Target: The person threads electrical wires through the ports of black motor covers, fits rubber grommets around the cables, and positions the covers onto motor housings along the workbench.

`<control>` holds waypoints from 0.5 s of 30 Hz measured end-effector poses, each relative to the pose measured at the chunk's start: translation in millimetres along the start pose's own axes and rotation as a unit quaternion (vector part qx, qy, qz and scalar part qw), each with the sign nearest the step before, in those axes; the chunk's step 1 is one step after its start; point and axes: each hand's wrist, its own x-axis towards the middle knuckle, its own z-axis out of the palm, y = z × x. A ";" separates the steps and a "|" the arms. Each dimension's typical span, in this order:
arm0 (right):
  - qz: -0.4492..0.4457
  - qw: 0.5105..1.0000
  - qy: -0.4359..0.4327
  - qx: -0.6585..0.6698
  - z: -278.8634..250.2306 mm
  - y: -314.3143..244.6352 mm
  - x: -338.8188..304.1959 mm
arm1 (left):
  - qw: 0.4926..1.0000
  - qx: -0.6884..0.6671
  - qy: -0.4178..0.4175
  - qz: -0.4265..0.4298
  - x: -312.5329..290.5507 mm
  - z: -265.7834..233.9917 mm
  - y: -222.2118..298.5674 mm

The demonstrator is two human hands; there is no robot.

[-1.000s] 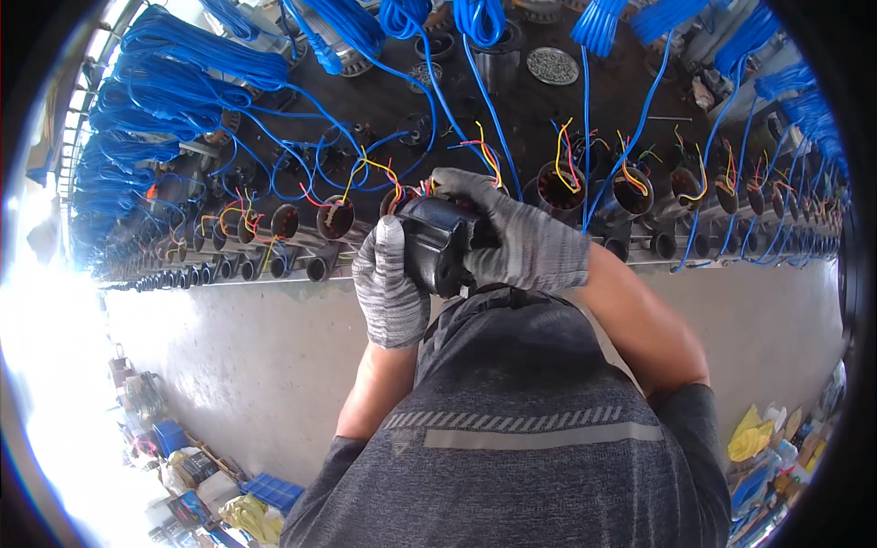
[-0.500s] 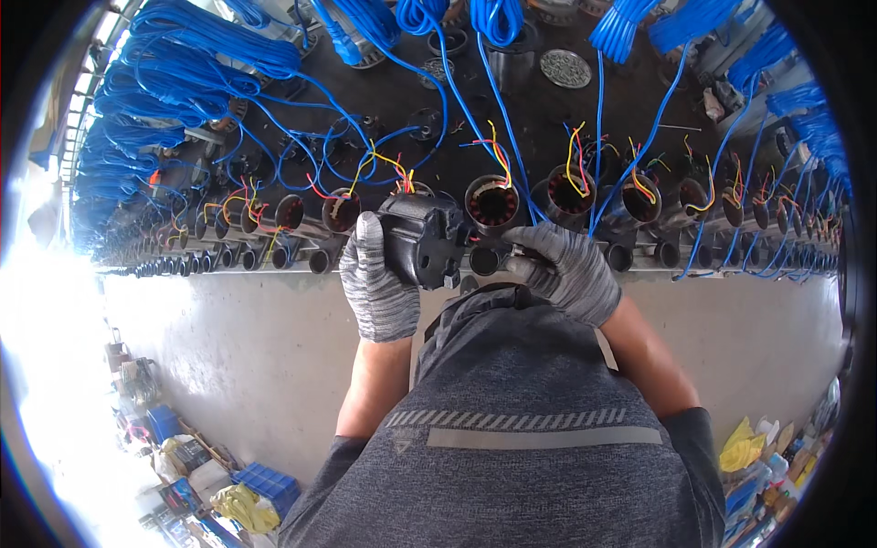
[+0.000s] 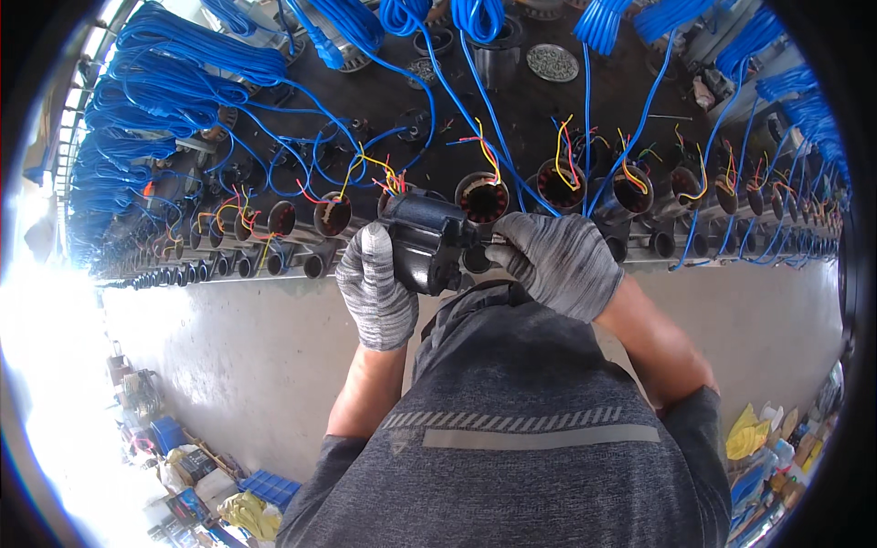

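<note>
My left hand [image 3: 375,290], in a grey striped glove, grips a black ribbed motor casing [image 3: 422,242] from its left side, thumb up along it. The casing is tilted, above the bench's near edge. My right hand [image 3: 568,267], gloved alike, has its fingers pinched together close to the casing's right end. Whatever lies between those fingertips is hidden. Just behind the hands stands an open metal motor tube [image 3: 482,199] with copper-red windings inside and yellow, red and blue wires rising from it.
A long row of similar tubes, such as this one [image 3: 632,190], runs both ways along the dark bench [image 3: 512,119]. Bundled blue cables [image 3: 196,46] hang and lie behind them. A round dish of small metal parts [image 3: 553,63] sits farther back. Blue crates [image 3: 269,489] stand on the floor behind, left.
My right fingertips have come closer to the casing's right end. The casing has turned slightly in my left hand. The whole view has shifted a little.
</note>
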 end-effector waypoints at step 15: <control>0.061 0.997 0.000 0.042 17.5 2.9 2.6 | 0.999 -0.034 -0.015 0.029 -5.8 18.1 9.6</control>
